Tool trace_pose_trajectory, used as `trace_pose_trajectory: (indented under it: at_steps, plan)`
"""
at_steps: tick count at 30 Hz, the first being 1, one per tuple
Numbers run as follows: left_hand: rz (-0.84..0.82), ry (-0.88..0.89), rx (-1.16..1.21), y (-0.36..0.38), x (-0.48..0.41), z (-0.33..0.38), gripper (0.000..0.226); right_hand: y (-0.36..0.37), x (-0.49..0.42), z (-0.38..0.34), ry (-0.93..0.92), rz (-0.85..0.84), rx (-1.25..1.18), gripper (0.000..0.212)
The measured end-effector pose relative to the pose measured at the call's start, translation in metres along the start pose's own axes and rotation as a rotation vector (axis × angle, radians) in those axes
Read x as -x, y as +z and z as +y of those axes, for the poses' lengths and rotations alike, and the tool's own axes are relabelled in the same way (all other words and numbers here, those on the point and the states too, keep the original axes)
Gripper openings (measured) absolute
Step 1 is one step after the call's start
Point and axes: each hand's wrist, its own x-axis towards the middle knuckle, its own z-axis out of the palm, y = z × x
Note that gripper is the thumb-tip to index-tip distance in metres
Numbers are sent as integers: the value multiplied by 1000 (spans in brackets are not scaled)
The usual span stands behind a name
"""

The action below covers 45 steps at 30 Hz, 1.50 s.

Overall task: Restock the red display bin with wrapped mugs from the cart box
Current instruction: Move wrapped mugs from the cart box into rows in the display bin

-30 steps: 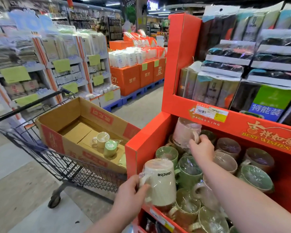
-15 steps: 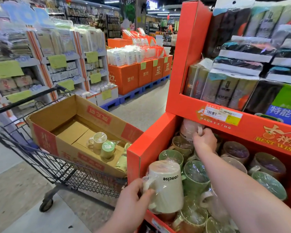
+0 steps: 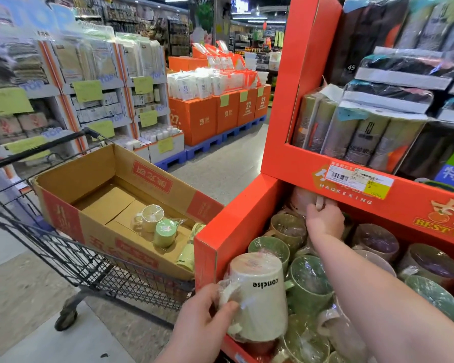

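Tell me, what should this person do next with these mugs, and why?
Probably settle the pink mug down at the back of the red display bin and let go: the right hand grips it by the handle under the upper shelf, and the left hand holds a cream mug at the front corner.

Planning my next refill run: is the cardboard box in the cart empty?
Not empty, though nearly: a few wrapped mugs sit in the box corner nearest the red bin; most of its floor is bare.
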Motion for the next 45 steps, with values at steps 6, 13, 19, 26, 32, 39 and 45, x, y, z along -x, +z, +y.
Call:
trace_pose_trajectory:
  at_steps: [6, 13, 19, 26, 32, 39, 45]
  plan:
    - [-8, -20, -34, 6, -3, -9, 21, 15, -5, -4, -34, -192, 13, 53]
    - [15, -38, -20, 8, -5, -2, 15, 26, -3, -2, -126, -148, 25, 30]
    - [-7, -43, 8, 9, -5, 7, 5, 25, -6, 0, -141, -247, 27, 27]
    - [-45, 8, 1, 8, -8, 26, 8, -16, 12, 12, -154, -253, -117, 13]
    - [-65, -22, 57, 19, -23, 57, 8, -62, 47, 17, -44, -650, -363, 25]
    - [-148, -194, 362, 55, -57, 76, 15, -94, 59, 42, 42, -766, -355, 37]
    - [-283, -557, 781, 86, -76, 94, 19, -108, 61, 55, -2, -704, -424, 63]
